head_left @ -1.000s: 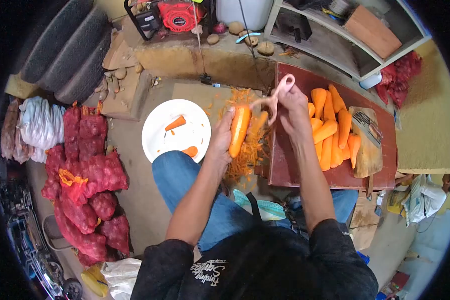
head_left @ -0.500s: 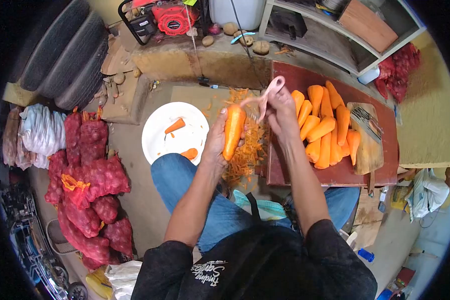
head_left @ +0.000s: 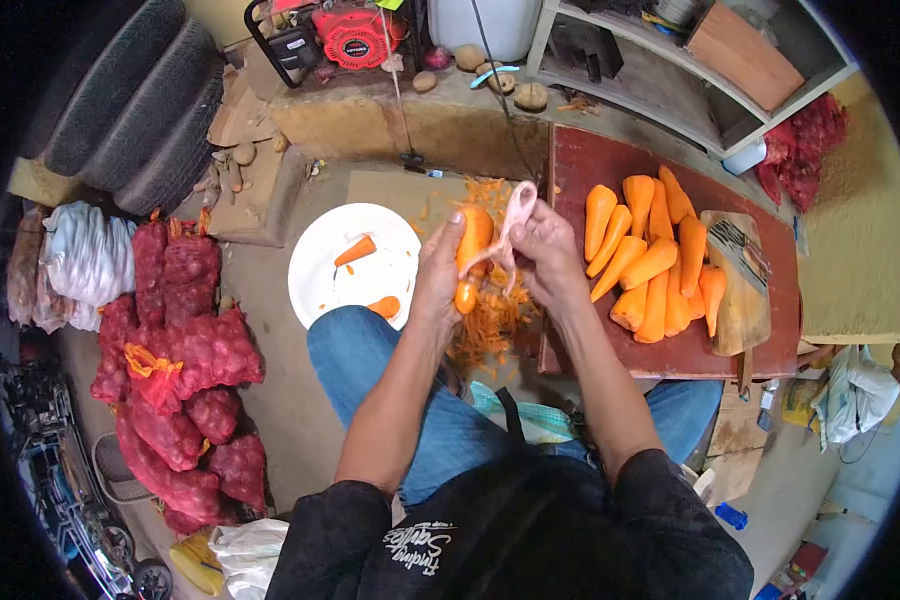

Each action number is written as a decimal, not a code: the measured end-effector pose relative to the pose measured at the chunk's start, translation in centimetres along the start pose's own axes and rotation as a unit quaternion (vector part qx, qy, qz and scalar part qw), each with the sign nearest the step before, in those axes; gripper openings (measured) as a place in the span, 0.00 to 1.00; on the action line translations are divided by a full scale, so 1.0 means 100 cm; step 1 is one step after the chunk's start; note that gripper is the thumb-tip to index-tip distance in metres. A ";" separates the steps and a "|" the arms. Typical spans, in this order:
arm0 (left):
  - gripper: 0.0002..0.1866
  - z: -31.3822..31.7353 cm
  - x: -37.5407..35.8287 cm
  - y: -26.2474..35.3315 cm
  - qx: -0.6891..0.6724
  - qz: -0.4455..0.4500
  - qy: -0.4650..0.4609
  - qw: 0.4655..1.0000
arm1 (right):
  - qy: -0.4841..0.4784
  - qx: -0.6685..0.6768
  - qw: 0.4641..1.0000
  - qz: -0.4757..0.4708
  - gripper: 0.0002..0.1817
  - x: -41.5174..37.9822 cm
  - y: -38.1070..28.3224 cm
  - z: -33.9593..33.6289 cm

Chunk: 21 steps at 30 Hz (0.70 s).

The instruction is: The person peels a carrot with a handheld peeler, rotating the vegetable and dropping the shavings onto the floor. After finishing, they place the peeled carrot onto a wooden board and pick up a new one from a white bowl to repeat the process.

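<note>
Head view: carrot [head_left: 470, 255] is gripped upright by left hand [head_left: 436, 275], peeler [head_left: 505, 232] pinched in right hand [head_left: 540, 252] just beside it.

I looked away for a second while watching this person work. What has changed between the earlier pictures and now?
The right hand has drawn the pink peeler from the far tip of the carrot down along it toward the body. The left hand keeps its grip on the carrot. The white plate with its carrot pieces, the peeled carrots on the red board and the peel pile stayed as they were.
</note>
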<state>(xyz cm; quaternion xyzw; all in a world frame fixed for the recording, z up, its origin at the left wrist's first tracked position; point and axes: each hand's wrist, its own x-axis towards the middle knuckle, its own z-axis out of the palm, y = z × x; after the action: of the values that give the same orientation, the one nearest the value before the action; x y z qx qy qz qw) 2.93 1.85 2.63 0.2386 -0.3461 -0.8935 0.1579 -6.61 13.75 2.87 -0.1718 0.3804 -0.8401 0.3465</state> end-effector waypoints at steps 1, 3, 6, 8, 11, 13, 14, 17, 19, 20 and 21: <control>0.21 -0.003 -0.003 0.002 0.017 -0.015 -0.017 1.000 | 0.003 0.000 1.000 -0.013 0.16 0.010 0.002 -0.007; 0.23 -0.010 0.002 -0.001 -0.008 -0.021 -0.042 0.999 | 0.014 -0.004 0.999 -0.038 0.14 0.038 0.001 -0.020; 0.24 -0.010 0.002 -0.005 -0.039 -0.031 -0.028 0.998 | 0.034 -0.025 0.997 -0.066 0.12 0.062 -0.002 -0.028; 0.24 -0.009 0.006 0.000 -0.041 -0.024 -0.021 0.999 | 0.049 -0.032 0.996 -0.071 0.12 0.061 -0.003 -0.024; 0.24 -0.014 0.007 -0.006 -0.032 -0.020 -0.030 0.999 | 0.074 -0.021 0.995 -0.064 0.11 0.050 -0.001 -0.028; 0.24 -0.011 0.006 -0.010 -0.032 -0.028 -0.037 0.998 | 0.088 0.000 0.994 -0.070 0.09 0.047 0.000 -0.038; 0.24 -0.012 0.001 -0.010 -0.009 -0.026 -0.042 0.999 | 0.093 0.011 0.992 -0.080 0.08 0.051 0.000 -0.044; 0.23 -0.007 -0.004 -0.001 0.033 -0.021 -0.058 0.998 | 0.127 0.029 0.987 -0.093 0.06 0.056 -0.008 -0.063; 0.21 -0.009 -0.003 0.000 0.013 -0.029 -0.050 0.998 | 0.116 -0.002 0.990 -0.085 0.06 0.045 -0.024 -0.058; 0.21 -0.010 -0.003 -0.002 0.007 -0.027 -0.040 0.999 | 0.092 -0.029 0.993 -0.070 0.09 0.034 -0.030 -0.053; 0.21 -0.010 0.001 -0.002 0.001 -0.024 -0.032 0.999 | 0.079 -0.031 0.994 -0.062 0.10 0.022 -0.030 -0.043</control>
<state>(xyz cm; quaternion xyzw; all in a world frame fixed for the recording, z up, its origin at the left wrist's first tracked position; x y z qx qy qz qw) 3.37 1.44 1.78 0.2182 -0.3460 -0.9040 0.1246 -11.82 15.84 2.41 -0.1388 0.4210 -0.8586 0.2574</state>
